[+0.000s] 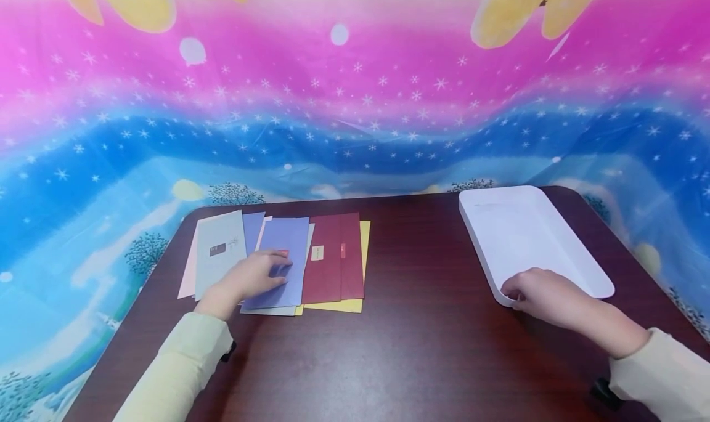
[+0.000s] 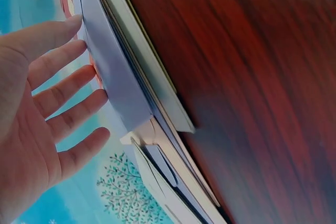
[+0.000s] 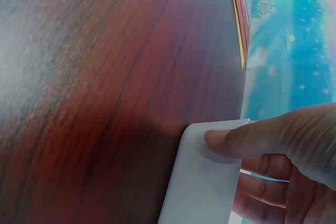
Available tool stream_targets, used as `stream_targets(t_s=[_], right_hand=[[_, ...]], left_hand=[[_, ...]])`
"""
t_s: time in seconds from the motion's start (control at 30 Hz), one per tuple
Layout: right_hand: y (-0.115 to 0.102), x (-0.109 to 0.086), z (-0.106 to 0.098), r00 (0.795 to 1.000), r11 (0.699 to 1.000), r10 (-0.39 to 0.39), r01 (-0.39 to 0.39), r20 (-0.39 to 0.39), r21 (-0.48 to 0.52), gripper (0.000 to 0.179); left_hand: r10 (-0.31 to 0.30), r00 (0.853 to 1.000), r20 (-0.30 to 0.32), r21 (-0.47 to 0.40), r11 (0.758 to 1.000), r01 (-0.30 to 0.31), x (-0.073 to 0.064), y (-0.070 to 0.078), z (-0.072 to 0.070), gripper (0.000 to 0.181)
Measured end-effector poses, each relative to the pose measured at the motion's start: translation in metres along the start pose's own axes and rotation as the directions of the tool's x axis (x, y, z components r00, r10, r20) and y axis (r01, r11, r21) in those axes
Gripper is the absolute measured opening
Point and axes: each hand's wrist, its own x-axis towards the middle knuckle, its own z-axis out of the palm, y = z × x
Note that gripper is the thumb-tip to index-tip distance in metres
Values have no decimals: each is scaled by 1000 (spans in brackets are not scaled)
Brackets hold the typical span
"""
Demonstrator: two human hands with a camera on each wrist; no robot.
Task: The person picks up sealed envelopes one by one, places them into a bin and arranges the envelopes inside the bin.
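Observation:
On the left of the table lies a spread of overlapping paper envelopes. My left hand (image 1: 249,278) is over the blue-purple envelope (image 1: 287,234) on top, its fingers spread and fingertips right at the paper. In the left wrist view, those fingers (image 2: 73,85) are nearly straight along the face of the blue-purple envelope (image 2: 118,72). At the right, my right hand (image 1: 546,296) grips the near left corner of a shallow white tray (image 1: 499,225). The right wrist view has the thumb (image 3: 231,142) on the outside of the tray wall (image 3: 202,187), with the other fingers behind the rim.
Maroon envelopes (image 1: 324,280) with small labels lie right of the blue-purple one, over yellow paper (image 1: 338,306). A grey-green envelope (image 1: 208,274) lies at the left over a pink one (image 1: 187,277). The dark wooden table (image 1: 388,360) backs onto a colourful patterned cloth (image 1: 355,114).

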Motion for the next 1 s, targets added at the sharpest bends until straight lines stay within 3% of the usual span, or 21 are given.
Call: stream_targets(t_s=[0.23, 0.3, 0.4, 0.53, 0.73, 0.87, 1.0], right_hand=[[-10, 9, 1, 1000, 1000, -24, 24, -11, -8, 36], [-14, 11, 0, 1000, 1000, -25, 25, -1, 0, 33], [-19, 15, 0, 999, 999, -33, 33, 16, 12, 30], [-25, 21, 1, 998, 998, -50, 49, 26, 28, 29], [-32, 29, 4, 997, 997, -81, 80, 16, 21, 28], [-37, 32, 8, 995, 995, -102, 102, -2, 13, 26], [-41, 35, 8, 993, 993, -118, 118, -22, 13, 25]], left_hand=[[39, 999, -10, 20, 999, -39, 3, 4, 3, 36], [12, 1000, -21, 18, 1000, -11, 3, 6, 4, 38], [-80, 996, -41, 0, 997, 80, 1, 7, 2, 48], [-226, 973, -48, -31, 974, 225, -1, 6, -2, 63], [-366, 931, -5, -25, 930, 366, -6, 5, -5, 79], [-427, 904, 16, -37, 904, 427, -9, 6, -3, 87], [-447, 895, 16, -32, 894, 447, -9, 7, -2, 90]])
